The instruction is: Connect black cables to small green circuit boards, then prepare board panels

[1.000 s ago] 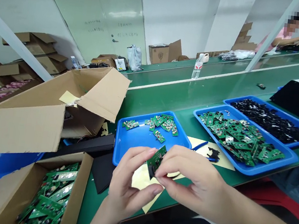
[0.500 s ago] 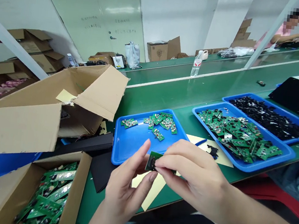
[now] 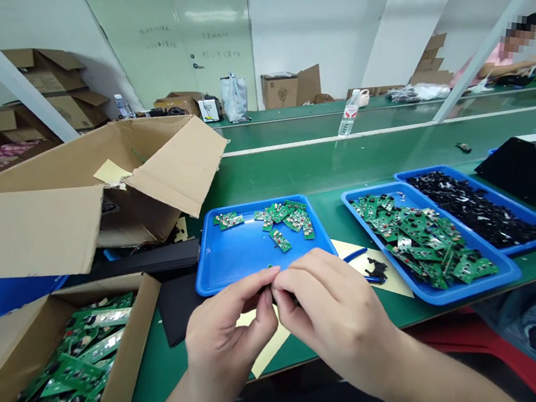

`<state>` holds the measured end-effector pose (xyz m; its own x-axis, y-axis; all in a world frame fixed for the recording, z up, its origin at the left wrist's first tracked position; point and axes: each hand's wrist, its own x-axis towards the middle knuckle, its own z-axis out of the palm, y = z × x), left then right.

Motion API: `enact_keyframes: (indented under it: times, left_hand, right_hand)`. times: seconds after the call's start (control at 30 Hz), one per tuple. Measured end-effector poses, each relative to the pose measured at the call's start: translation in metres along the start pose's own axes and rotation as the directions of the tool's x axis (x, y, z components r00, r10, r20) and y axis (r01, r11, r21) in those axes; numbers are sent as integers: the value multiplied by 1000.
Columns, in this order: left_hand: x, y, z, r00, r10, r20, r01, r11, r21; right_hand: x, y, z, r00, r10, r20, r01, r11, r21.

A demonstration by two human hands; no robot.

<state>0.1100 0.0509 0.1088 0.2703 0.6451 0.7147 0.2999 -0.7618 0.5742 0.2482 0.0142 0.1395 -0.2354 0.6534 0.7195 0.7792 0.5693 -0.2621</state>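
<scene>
Circuit board (image 3: 270,267) deeper between hands (image 3: 337,309)

A green circuit board (image 3: 270,267), mostly hidden, sits between left hand (image 3: 228,325) and right hand (image 3: 338,302).

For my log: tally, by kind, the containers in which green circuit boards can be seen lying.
Blue trays: 2
Cardboard box: 1
Total: 3

1 head camera, looking forward-down.
</scene>
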Motion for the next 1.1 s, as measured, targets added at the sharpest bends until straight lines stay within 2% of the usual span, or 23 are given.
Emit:
enact_keyframes:
  times: [0.13, 0.2, 0.27, 0.3, 0.33, 0.4, 0.47, 0.57, 0.63, 0.7, 0.77, 0.83, 0.93, 0.97, 1.03, 1.07, 1.1]
  left_hand:
    - [4, 3, 4, 1000, 0, 9, -1, 992, 128]
    - [3, 1, 3, 1000, -10, 9, 8, 986, 165]
    - [0, -3, 0, 1000, -15, -13, 16, 990, 140]
    - [-2, -6, -1, 999, -38, -3, 38, 994, 99]
    - [-4, -10, -1, 997, -77, 32, 76, 996, 41]
    - [-7, -16, 1, 977, -186, 106, 195, 977, -83]
    - [-9, -20, 7, 948, -299, 113, 315, 931, -185]
    - [-14, -27, 19, 920, -381, 90, 390, 875, -287]
    - [-19, -34, 29, 921, -362, 143, 389, 864, -319]
    - [-23, -42, 39, 921, -333, 200, 384, 859, -338]
    - [-23, -50, 50, 903, -336, 267, 415, 843, -343]
    - [-17, -57, 61, 854, -339, 395, 478, 813, -334]
    - [2, -76, 76, 745, -281, 605, 506, 829, -238]
    - [10, -84, 81, 728, -284, 625, 468, 871, -150]
    - [26, -102, 89, 750, -350, 562, 305, 936, 176]
    - [33, -111, 93, 746, -400, 532, 231, 905, 357]
    - [39, -118, 96, 725, -466, 508, 187, 842, 506]
  right_hand:
    - [-3, 11, 8, 997, 37, -64, -41, 997, -60]
    - [-5, 27, 3, 982, 132, -136, -145, 985, -93]
    - [-8, 44, -5, 935, 290, -203, -307, 950, -55]
    - [-10, 51, -10, 907, 386, -170, -388, 922, 25]
    - [-13, 55, -14, 896, 442, -50, -433, 892, 132]
    - [-21, 56, -17, 880, 429, 206, -475, 819, 322]
    - [-31, 51, -14, 843, 373, 388, -528, 712, 463]
    - [-46, 41, -2, 754, 391, 528, -657, 483, 579]
    - [-55, 38, 7, 712, 431, 554, -699, 361, 617]
    - [-63, 38, 15, 680, 496, 540, -712, 271, 647]
    - [-70, 42, 22, 636, 578, 511, -718, 202, 666]
    - [-77, 53, 28, 590, 656, 471, -729, 182, 659]
    - [-87, 86, 25, 547, 759, 354, -750, 255, 611]
    - [-91, 101, 20, 526, 800, 289, -761, 290, 580]
    - [-99, 133, 3, 459, 880, 122, -800, 349, 487]
    - [-103, 150, -6, 407, 913, 34, -830, 354, 432]
    - [-107, 166, -16, 363, 930, -49, -854, 354, 383]
